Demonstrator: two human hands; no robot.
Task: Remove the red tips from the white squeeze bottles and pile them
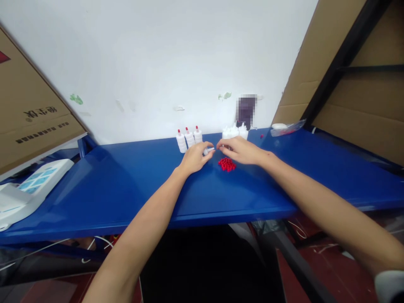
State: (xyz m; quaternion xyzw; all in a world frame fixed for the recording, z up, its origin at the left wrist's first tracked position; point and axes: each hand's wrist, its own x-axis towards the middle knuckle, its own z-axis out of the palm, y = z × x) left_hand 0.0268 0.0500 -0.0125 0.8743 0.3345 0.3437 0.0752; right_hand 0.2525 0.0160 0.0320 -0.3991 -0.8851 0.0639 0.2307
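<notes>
My left hand point(195, 159) is closed around a small white squeeze bottle point(207, 150), tilted so that its nozzle points right. Most of that bottle is hidden in the palm. Just right of the nozzle, my right hand point(237, 150) has its fingers pinched together; what they hold, if anything, is too small to make out. Below the right hand lies a pile of small red caps point(227, 164). Behind my left hand stand three white bottles point(189, 139) with red tips. Several white bottles with bare nozzles point(234, 132) stand behind my right hand.
The blue table point(132, 185) meets a white wall at the back. A clear plastic bag point(288, 128) lies at the back right, with a single red cap point(261, 136) left of it. A white device point(34, 189) sits at the left edge. Cardboard point(34, 105) flanks the table.
</notes>
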